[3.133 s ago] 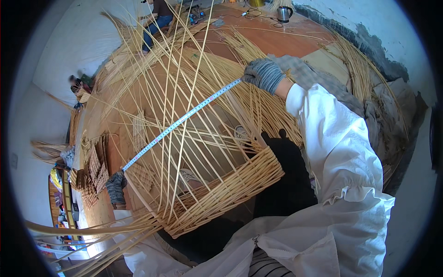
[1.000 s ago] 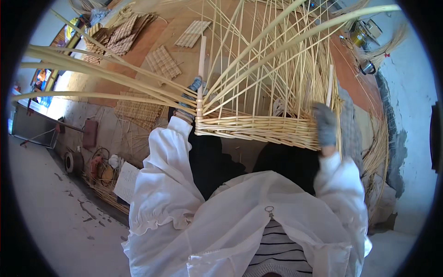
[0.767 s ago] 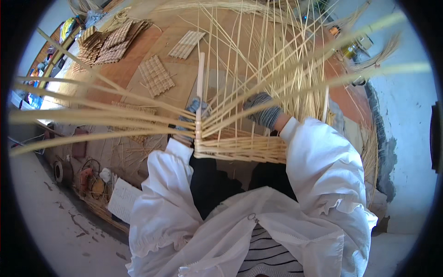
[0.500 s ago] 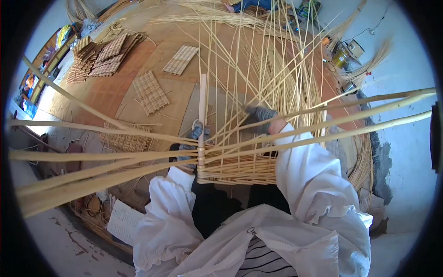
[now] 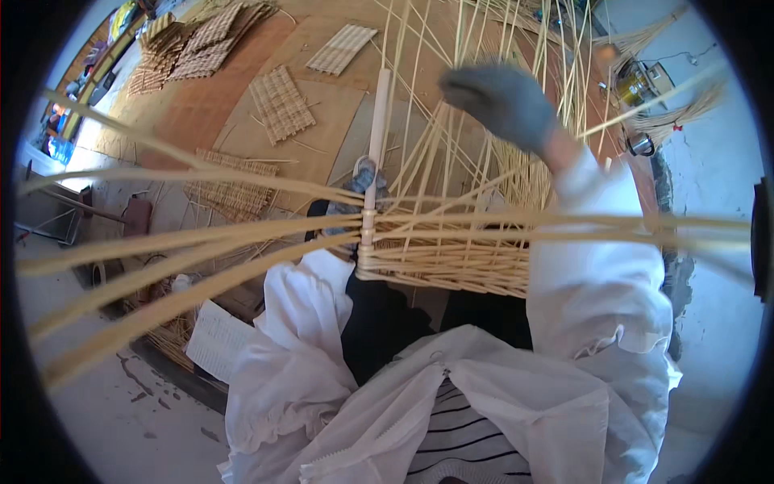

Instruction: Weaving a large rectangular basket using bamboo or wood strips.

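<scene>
A partly woven basket (image 5: 447, 262) of pale willow, with long rods fanning out, lies across my dark-clad legs. My left hand (image 5: 355, 198), in a grey glove, grips the basket's upright pale corner post (image 5: 379, 109) from behind, partly hidden by rods. Thick rods (image 5: 161, 258) reach left from that corner, and others run right across my white right sleeve. My right hand (image 5: 492, 101), also gloved in grey, is raised over the thin upright stakes right of the post, blurred by motion; its fingers cannot be made out clearly.
Woven mats (image 5: 218, 44) lie stacked and loose on the wooden floor boards. Bundles of long willow are at the back right, near a metal kettle (image 5: 641, 145) and a yellow appliance (image 5: 633, 85) by the wall. A paper sheet (image 5: 218, 339) and cluttered tools sit at the lower left.
The tape measure stretched between my hands earlier is out of sight. The basket has turned, long rods have swung down toward horizontal on the right, and my right hand has lifted higher.
</scene>
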A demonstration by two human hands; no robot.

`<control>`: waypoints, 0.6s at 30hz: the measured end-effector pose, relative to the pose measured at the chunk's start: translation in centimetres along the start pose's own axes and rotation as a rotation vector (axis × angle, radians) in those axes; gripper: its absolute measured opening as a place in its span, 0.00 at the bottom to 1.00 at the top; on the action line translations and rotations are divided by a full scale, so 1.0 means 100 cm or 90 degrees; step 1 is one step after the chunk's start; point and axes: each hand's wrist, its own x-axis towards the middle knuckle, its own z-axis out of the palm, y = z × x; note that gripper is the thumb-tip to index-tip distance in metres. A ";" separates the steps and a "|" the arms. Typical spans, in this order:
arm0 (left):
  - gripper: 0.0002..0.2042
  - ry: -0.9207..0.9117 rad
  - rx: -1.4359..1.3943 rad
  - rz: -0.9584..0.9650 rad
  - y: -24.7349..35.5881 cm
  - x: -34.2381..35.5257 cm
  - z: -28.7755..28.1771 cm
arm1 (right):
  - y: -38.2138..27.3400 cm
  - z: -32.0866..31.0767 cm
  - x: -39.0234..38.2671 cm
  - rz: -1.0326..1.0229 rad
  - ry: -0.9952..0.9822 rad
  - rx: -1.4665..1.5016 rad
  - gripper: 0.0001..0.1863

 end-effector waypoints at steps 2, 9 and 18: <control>0.08 0.059 0.001 -0.007 0.004 -0.007 -0.006 | 0.022 0.054 -0.042 0.053 0.030 0.257 0.20; 0.11 0.044 -0.005 -0.054 -0.005 -0.004 0.015 | 0.038 0.188 -0.066 0.203 0.584 1.457 0.29; 0.12 0.161 0.082 -0.007 -0.008 -0.008 0.007 | -0.074 0.218 -0.116 0.221 0.465 0.346 0.10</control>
